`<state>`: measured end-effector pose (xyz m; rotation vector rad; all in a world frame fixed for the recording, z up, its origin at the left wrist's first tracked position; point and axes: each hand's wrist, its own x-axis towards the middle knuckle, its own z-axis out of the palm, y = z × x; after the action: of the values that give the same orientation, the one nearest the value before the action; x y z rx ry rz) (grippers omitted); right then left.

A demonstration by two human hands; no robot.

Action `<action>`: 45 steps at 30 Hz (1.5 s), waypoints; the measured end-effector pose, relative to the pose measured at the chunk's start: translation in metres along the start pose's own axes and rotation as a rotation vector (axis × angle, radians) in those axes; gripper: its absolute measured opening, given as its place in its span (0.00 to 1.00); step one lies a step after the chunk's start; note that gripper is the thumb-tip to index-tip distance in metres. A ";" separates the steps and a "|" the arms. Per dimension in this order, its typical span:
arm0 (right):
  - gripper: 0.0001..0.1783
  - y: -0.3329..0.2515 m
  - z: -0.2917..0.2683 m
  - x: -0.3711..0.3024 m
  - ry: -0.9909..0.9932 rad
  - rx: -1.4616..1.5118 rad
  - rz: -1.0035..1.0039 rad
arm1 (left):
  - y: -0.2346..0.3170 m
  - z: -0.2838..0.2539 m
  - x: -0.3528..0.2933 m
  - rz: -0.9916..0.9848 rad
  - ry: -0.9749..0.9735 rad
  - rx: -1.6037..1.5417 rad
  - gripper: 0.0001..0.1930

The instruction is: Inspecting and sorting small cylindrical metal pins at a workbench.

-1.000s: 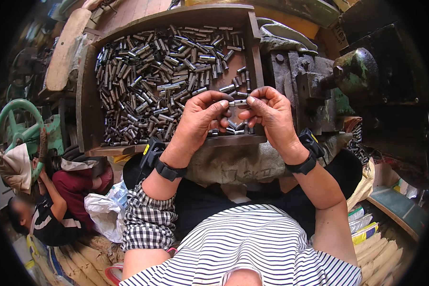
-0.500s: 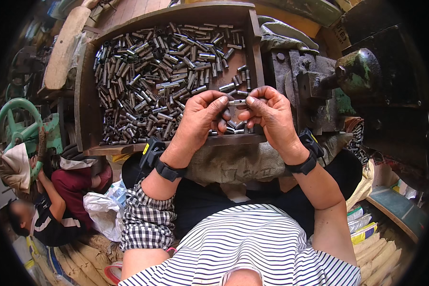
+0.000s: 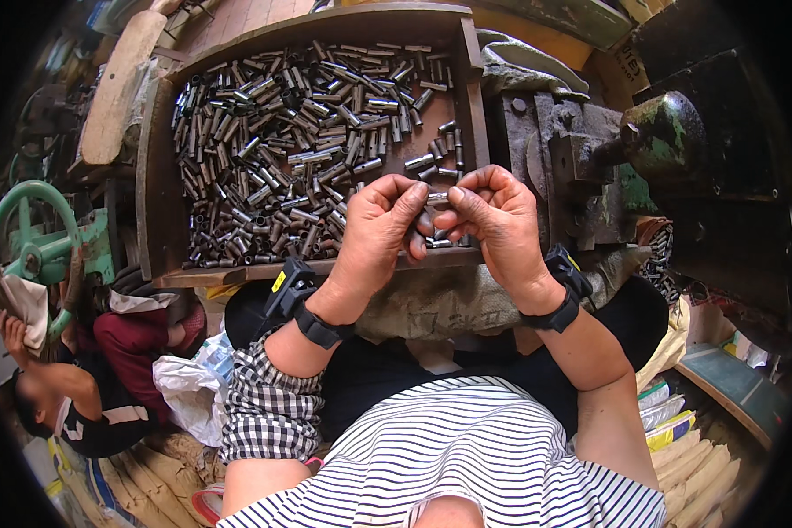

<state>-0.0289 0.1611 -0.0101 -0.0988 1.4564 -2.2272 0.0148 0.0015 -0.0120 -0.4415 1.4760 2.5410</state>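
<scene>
Between my two hands is a short metal tube point(image 3: 437, 199), lying level above the near right part of a wooden tray point(image 3: 361, 262). My left hand point(image 3: 385, 220) pinches its left end between thumb and fingers. On its other end, the thumb and fingers of my right hand point(image 3: 493, 211) are closed too. My fingers hide most of the tube. Many similar dark and shiny metal tubes point(image 3: 282, 150) are heaped in the tray, thickest at the left and middle. A few lie just beyond my fingers at the tray's right side.
To the right stands a dark, greasy machine point(image 3: 581, 158) with a rounded knob point(image 3: 664, 132). A grey sack cloth point(image 3: 449, 299) hangs below the tray's front edge. At far left a person point(image 3: 88, 387) sits beside a green handwheel point(image 3: 31, 251). A wooden board point(image 3: 121, 88) leans past the tray.
Both hands have come slightly nearer to me and closer together, with the metal tube between them. At far left, the other person's arm has risen toward the cloth on the handwheel.
</scene>
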 end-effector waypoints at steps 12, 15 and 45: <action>0.10 -0.019 -0.009 0.009 -0.188 0.013 0.256 | 0.018 -0.005 -0.003 -0.047 -0.120 0.124 0.08; 0.10 -0.019 -0.004 0.012 -0.135 0.052 0.235 | 0.016 -0.012 -0.003 -0.012 -0.137 0.078 0.08; 0.03 -0.016 0.022 0.005 -0.076 0.134 0.274 | 0.026 -0.021 -0.016 0.067 -0.173 0.174 0.08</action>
<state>-0.0320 0.1460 0.0127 0.0570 1.1982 -2.0660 0.0257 -0.0293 0.0048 -0.1456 1.6514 2.4015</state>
